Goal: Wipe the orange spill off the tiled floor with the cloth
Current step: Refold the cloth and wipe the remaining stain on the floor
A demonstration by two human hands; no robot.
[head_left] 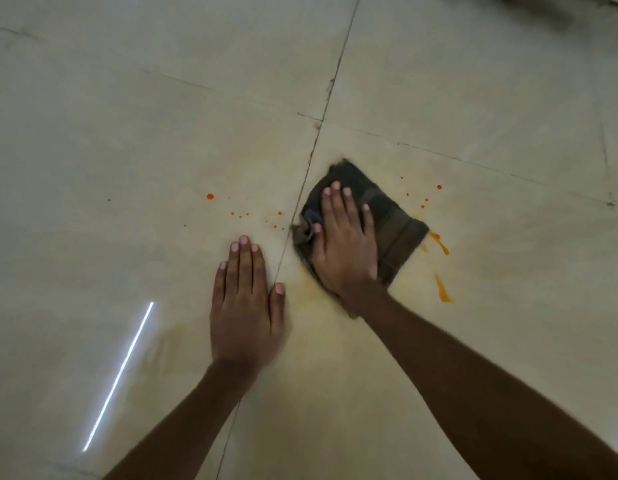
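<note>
Glossy beige tiled floor (127, 133) fills pretty much the whole head view, with dark grout lines crossing just above the middle and a bright strip of light reflecting at lower left.

The cloth (387, 220) is a dark, folded, sort of diamond-shaped pad sitting right of center, just past the grout crossing. The right hand (345, 244) is pressed flat on top of it, fingers spread and pointing toward the top of the frame — not gripping or bunching the fabric, just an open palm bearing down. My guess is that's so the weight goes evenly through the pad and it can be pushed around like a scrubber. The right forearm runs in straight from the lower right corner, so it looks like a reach-and-lean pose.

The left hand (247, 306) is flat on the bare tile just left of the cloth, palm down, fingers together, holding nothing. Looks like a brace so the person can lean forward over the mess.

As for the orange spill: thick streaks (442, 271) sit just off the cloth's right and lower-right edge, a scatter of small droplets (423, 199) lies upper right of the cloth, and more dots, including one bigger drop (210, 196), are on the left tile above the left hand. There's also a faint yellowish smear (321, 306) on the tile between the two hands, toward the bottom of the cloth.

So I'd say it's midway — the streaks on the right look like the obvious next target, then the specks on the left.
</note>
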